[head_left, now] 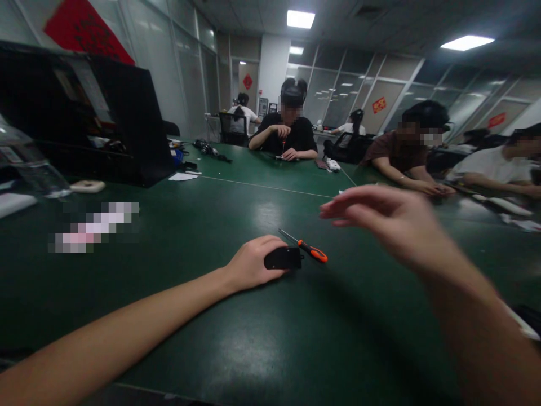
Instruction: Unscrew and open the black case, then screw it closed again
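Observation:
My left hand (255, 263) rests on the green table with its fingers and thumb wrapped round a small black box (284, 259). The box is flat and rectangular, with a tiny loop at its right end and small dots on its top face that I cannot make out. Just beyond it lies a screwdriver (313, 251) with an orange and black handle, its thin metal shaft pointing away to the left. Raised over the table on the right is my right hand (382, 217), fingers stretched out to the left, thumb below them. Nothing shows between them.
The green table (236, 349) stretches ahead. At left stand a big black case or screen (139, 124) and a clear plastic bottle (36, 160). A co-worker (285, 132) opposite holds a red-handled screwdriver. More people sit at right. Cables (210, 150) lie further back.

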The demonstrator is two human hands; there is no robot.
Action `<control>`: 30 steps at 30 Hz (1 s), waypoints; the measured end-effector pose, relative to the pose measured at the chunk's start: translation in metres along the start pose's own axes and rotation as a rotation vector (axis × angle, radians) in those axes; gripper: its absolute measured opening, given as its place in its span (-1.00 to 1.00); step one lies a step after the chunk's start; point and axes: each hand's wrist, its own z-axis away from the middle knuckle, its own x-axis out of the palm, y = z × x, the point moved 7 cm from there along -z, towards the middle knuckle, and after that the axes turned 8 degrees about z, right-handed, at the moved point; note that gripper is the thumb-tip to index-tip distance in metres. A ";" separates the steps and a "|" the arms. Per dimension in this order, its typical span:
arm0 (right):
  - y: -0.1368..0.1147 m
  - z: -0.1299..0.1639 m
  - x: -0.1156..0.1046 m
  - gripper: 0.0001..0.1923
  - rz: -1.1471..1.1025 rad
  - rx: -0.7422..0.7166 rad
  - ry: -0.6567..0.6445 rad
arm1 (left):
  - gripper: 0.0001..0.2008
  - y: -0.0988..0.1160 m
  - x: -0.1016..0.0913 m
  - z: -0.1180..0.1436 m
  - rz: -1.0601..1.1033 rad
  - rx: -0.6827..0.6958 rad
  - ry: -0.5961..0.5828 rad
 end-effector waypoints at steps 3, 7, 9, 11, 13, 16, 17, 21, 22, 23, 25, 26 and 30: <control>0.033 0.003 0.060 -0.60 0.016 0.053 -0.384 | -0.53 -0.001 0.002 0.002 -0.042 0.011 -0.019; 0.063 0.010 0.092 -0.66 0.040 0.066 -0.464 | -0.48 -0.002 0.001 0.004 -0.072 0.018 -0.011; 0.069 0.014 0.092 -0.63 -0.002 0.077 -0.465 | -0.48 -0.002 -0.001 0.004 -0.069 0.014 0.004; 0.076 0.017 0.092 -0.62 -0.076 0.125 -0.473 | -0.44 -0.001 -0.004 0.004 -0.035 0.004 0.033; 0.087 0.020 0.091 -0.61 -0.174 0.230 -0.402 | -0.30 -0.004 -0.010 0.003 0.047 -0.043 0.127; 0.103 0.026 0.098 -0.51 -0.378 0.395 -0.190 | -0.09 -0.019 -0.015 0.005 0.347 -0.206 0.330; 0.107 0.029 0.105 -0.47 -0.473 0.435 -0.141 | -0.10 -0.026 -0.012 0.005 0.492 -0.275 0.364; 0.108 0.041 0.137 -0.45 -0.736 0.517 -0.120 | -0.30 -0.046 0.007 0.008 0.971 -0.536 0.416; 0.106 0.043 0.142 -0.45 -0.760 0.515 -0.147 | -0.33 -0.047 0.008 0.008 1.025 -0.554 0.435; 0.103 0.044 0.147 -0.44 -0.764 0.507 -0.183 | -0.36 -0.047 0.008 0.009 1.058 -0.564 0.447; 0.100 0.045 0.152 -0.44 -0.727 0.481 -0.270 | -0.42 -0.048 0.007 0.008 1.082 -0.569 0.458; 0.099 0.045 0.153 -0.45 -0.700 0.467 -0.308 | -0.45 -0.048 0.006 0.008 1.080 -0.570 0.448; 0.099 0.043 0.153 -0.48 -0.686 0.438 -0.345 | -0.47 -0.046 0.004 0.004 1.054 -0.547 0.414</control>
